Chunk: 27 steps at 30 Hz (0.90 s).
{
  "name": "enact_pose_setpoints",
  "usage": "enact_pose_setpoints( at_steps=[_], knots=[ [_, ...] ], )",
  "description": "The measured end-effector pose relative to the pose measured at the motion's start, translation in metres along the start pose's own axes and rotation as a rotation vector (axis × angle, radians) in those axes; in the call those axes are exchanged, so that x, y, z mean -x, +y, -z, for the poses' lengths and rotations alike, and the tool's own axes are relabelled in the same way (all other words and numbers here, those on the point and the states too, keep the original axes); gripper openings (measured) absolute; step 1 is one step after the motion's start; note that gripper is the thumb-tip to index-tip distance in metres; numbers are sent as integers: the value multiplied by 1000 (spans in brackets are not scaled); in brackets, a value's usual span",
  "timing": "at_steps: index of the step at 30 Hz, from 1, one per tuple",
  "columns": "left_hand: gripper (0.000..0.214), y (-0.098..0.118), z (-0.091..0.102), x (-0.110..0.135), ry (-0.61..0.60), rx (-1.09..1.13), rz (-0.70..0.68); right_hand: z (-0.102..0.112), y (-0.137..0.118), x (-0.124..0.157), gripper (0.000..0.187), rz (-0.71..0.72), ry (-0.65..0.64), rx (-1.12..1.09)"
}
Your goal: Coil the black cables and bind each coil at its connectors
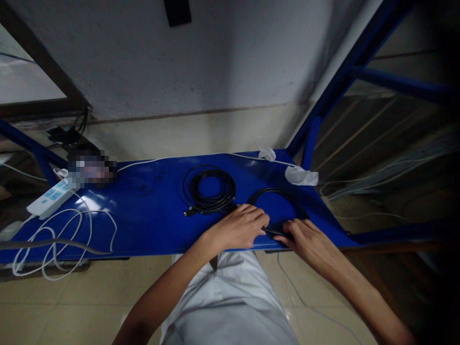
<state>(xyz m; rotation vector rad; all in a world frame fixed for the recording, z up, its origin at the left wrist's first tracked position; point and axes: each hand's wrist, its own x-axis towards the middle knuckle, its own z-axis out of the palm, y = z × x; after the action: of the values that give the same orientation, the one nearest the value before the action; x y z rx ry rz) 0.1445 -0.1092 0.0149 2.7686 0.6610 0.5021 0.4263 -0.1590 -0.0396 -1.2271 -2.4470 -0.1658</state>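
A coil of black cable [282, 192] lies on the blue shelf at the right, its near side between my two hands. My left hand [247, 225] is closed round the cable near the shelf's front edge. My right hand [302, 237] pinches the same cable a little further right. Just left of my left hand rests a second coiled black cable [212, 190], with a connector end [187, 212] showing at its lower left. The parts of the cable inside my fingers are hidden.
On the left are a white power strip [53, 196] and loops of white cord [77, 235]. Crumpled white plastic pieces [302, 176] lie at the back right of the blue shelf [158, 225]. Blue frame bars [311, 143] rise on the right, before a wall [201, 72].
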Motion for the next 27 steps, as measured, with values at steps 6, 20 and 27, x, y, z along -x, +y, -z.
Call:
enact_pose_setpoints(
  at_steps=[6, 20, 27],
  knots=[
    [11, -5, 10, 7, -90, -7, -23, 23, 12, 6, 16, 138, -98, -75],
    [8, -9, 74, 31, 381, 68, 2, 100, -6, -92, 35, 171, 22, 8],
    [15, -46, 111, 95, 412, -222, 123, 39, -45, -184, 34, 445, 200, -62]
  ],
)
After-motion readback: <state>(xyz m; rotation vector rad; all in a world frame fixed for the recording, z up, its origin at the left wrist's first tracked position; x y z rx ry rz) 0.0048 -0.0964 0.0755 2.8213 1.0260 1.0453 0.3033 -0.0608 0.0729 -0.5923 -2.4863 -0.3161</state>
